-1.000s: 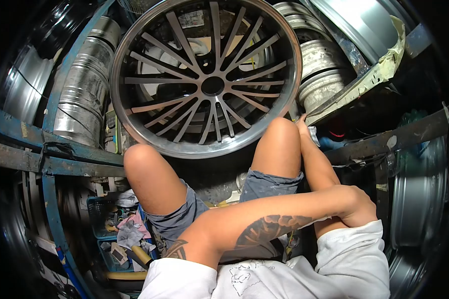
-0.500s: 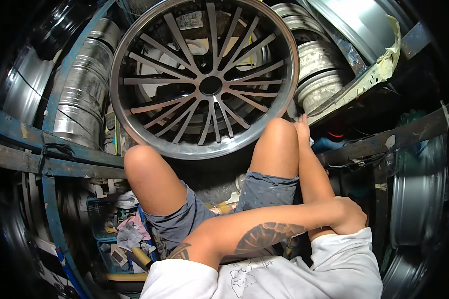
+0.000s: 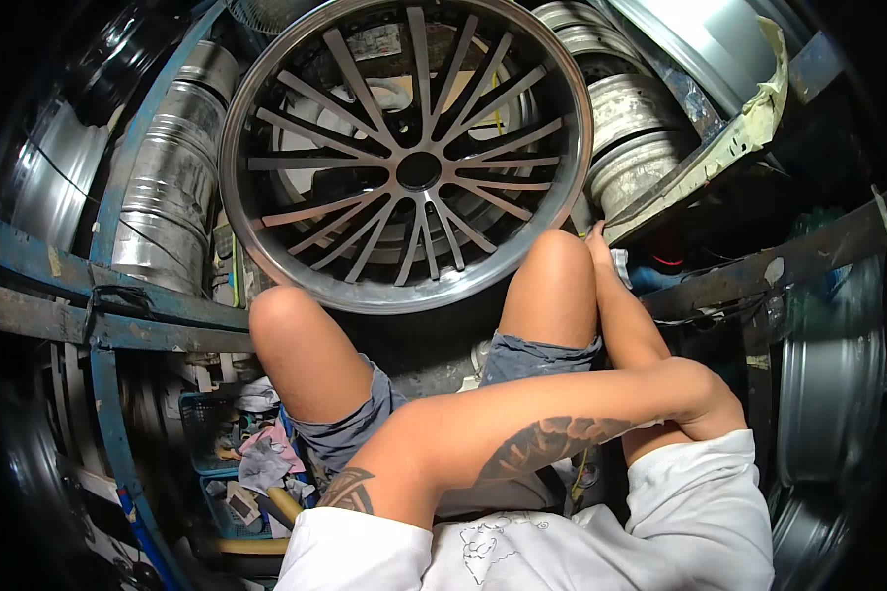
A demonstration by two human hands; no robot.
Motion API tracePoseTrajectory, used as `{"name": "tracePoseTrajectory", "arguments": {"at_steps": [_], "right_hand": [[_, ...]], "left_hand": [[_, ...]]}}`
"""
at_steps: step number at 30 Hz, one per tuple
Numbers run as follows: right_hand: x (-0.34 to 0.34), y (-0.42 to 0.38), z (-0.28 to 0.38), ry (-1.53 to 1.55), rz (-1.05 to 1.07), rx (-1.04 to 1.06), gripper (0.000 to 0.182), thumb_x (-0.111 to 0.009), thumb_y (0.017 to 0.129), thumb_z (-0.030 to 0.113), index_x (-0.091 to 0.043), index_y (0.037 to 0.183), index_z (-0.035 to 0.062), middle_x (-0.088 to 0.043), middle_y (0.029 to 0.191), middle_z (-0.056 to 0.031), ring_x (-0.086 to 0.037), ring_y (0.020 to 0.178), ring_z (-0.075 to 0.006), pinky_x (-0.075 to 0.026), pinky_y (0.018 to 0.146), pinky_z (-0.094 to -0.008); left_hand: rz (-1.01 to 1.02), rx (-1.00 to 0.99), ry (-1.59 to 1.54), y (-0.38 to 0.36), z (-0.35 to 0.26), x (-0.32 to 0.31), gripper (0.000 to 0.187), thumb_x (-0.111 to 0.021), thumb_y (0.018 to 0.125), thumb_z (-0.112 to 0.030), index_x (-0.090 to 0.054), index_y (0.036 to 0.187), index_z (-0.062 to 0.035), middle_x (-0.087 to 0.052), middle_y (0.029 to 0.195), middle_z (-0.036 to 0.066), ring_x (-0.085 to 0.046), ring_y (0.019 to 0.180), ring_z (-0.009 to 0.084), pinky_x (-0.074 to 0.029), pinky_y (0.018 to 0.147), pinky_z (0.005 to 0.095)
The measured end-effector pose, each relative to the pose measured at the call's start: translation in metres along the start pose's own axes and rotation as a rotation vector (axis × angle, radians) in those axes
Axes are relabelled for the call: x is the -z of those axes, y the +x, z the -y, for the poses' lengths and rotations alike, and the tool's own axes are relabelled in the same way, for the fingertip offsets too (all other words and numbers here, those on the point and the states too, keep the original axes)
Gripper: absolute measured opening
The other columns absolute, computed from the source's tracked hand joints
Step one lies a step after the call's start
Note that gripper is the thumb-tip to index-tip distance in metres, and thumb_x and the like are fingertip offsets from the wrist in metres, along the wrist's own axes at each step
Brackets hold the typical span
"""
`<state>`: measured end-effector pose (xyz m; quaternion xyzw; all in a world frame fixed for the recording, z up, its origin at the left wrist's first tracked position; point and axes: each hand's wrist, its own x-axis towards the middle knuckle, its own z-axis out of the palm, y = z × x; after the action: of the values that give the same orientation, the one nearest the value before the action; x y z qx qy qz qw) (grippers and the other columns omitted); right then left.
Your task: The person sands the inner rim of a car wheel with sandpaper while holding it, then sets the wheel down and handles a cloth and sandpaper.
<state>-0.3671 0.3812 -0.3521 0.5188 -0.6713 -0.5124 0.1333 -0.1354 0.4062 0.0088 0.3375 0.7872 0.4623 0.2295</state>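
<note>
A large multi-spoke car wheel rim (image 3: 419, 295), dark with bright machined spoke faces, lies face up in front of my knees. My right arm reaches forward beside my right knee. My right hand (image 3: 598, 242) is near the rim's right edge, partly hidden by the knee, and its fingers are too small to read. A bit of white material (image 3: 621, 264) shows beside it. My tattooed left forearm crosses my body. My left hand (image 3: 712, 399) is bent round my right upper arm (image 3: 652, 441), with its fingertips out of sight behind it.
Stacked metal rims stand at left (image 3: 168, 167) and right (image 3: 641, 128). A blue metal frame (image 3: 39, 266) runs along my left, with a worn metal bar (image 3: 759, 271) on my right. Blue baskets (image 3: 212, 492) of odds and ends sit low left. More silver rims (image 3: 830, 364) line the right.
My left forearm has moved slightly up and to the right, its hand still at my right upper arm. The right hand stays near the rim's edge. The view has shifted a little.
</note>
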Motion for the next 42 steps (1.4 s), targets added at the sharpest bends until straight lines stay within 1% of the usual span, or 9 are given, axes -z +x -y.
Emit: {"name": "tracePoseTrajectory", "arguments": {"at_steps": [6,11,20,23,27,29,31,35,42], "right_hand": [[-0.003,0.005,0.001,0.005,0.039,0.014,0.04,-0.043,0.103,0.03,-0.074,0.12,0.0134,-0.074,0.119,-0.0047,-0.058,0.127,-0.0313,-0.017,0.114,-0.0652],[0.009,0.002,-0.005,0.122,0.03,-0.044,0.04,-0.042,0.103,0.03,-0.074,0.121,0.0144,-0.074,0.12,-0.0043,-0.057,0.128,-0.0307,-0.017,0.114,-0.0658],[0.025,-0.01,-0.021,0.435,0.016,-0.141,0.042,-0.04,0.102,0.031,-0.08,0.104,0.0184,-0.077,0.111,-0.0029,-0.056,0.128,-0.0272,-0.016,0.119,-0.0517],[0.018,-0.008,-0.018,0.331,0.02,-0.128,0.041,-0.041,0.102,0.031,-0.08,0.104,0.0192,-0.076,0.112,-0.0029,-0.055,0.128,-0.0267,-0.016,0.119,-0.0527],[0.006,-0.003,-0.009,0.084,0.057,-0.023,0.041,-0.041,0.104,0.031,-0.075,0.119,0.016,-0.074,0.12,-0.0022,-0.051,0.134,-0.0305,-0.016,0.117,-0.0596],[0.017,-0.001,-0.011,0.054,0.186,0.05,0.046,-0.038,0.106,0.033,-0.061,0.14,0.012,-0.063,0.139,-0.0059,-0.046,0.14,-0.0358,-0.018,0.114,-0.0665],[0.017,0.001,-0.009,-0.003,0.215,0.088,0.049,-0.035,0.107,0.034,-0.056,0.144,0.0107,-0.059,0.144,-0.0057,-0.045,0.141,-0.0364,-0.021,0.111,-0.0701],[0.021,0.002,-0.011,-0.046,0.278,0.16,0.05,-0.032,0.108,0.033,-0.053,0.147,0.009,-0.053,0.15,-0.0075,-0.044,0.141,-0.0373,-0.024,0.107,-0.0734],[0.032,-0.002,-0.014,-0.03,0.284,0.151,0.048,-0.036,0.107,0.033,-0.056,0.144,0.0088,-0.056,0.148,-0.0074,-0.047,0.139,-0.0357,-0.025,0.107,-0.0728]], "left_hand": [[-0.047,0.034,0.022,0.011,-0.004,-0.001,0.05,-0.057,0.089,-0.044,-0.074,0.116,-0.0049,-0.071,0.12,0.021,-0.067,0.115,0.0372,-0.053,0.093,0.0453],[-0.224,-0.022,-0.038,0.002,0.0,-0.019,0.044,-0.054,0.088,-0.036,-0.075,0.094,0.0022,-0.072,0.102,0.026,-0.068,0.101,0.043,-0.054,0.085,0.0497],[-0.161,-0.068,0.005,0.011,0.003,-0.038,0.045,-0.051,0.092,-0.036,-0.075,0.095,0.0021,-0.072,0.102,0.024,-0.069,0.101,0.0422,-0.054,0.086,0.0501],[-0.174,-0.073,0.006,0.013,0.004,-0.037,0.045,-0.05,0.092,-0.036,-0.075,0.096,0.0016,-0.072,0.103,0.024,-0.068,0.102,0.0416,-0.054,0.087,0.0491],[-0.189,-0.036,0.01,0.006,0.0,-0.023,0.045,-0.051,0.092,-0.037,-0.075,0.098,0.0004,-0.073,0.105,0.023,-0.068,0.104,0.0414,-0.053,0.088,0.0485],[-0.165,-0.022,0.028,0.003,-0.001,-0.017,0.046,-0.051,0.092,-0.039,-0.075,0.101,0.0,-0.072,0.107,0.023,-0.068,0.106,0.0412,-0.053,0.089,0.0483],[-0.126,-0.02,0.04,0.003,-0.002,-0.011,0.048,-0.052,0.092,-0.041,-0.075,0.105,-0.0001,-0.072,0.109,0.023,-0.067,0.109,0.0408,-0.053,0.091,0.0479],[0.006,-0.05,0.061,0.021,-0.001,-0.009,0.051,-0.054,0.091,-0.043,-0.074,0.11,-0.0005,-0.072,0.114,0.022,-0.066,0.113,0.0395,-0.053,0.092,0.0476],[-0.006,-0.01,-0.019,0.015,0.001,-0.015,0.051,-0.054,0.091,-0.043,-0.074,0.111,-0.0007,-0.071,0.116,0.021,-0.066,0.114,0.0392,-0.052,0.092,0.0476]]}}
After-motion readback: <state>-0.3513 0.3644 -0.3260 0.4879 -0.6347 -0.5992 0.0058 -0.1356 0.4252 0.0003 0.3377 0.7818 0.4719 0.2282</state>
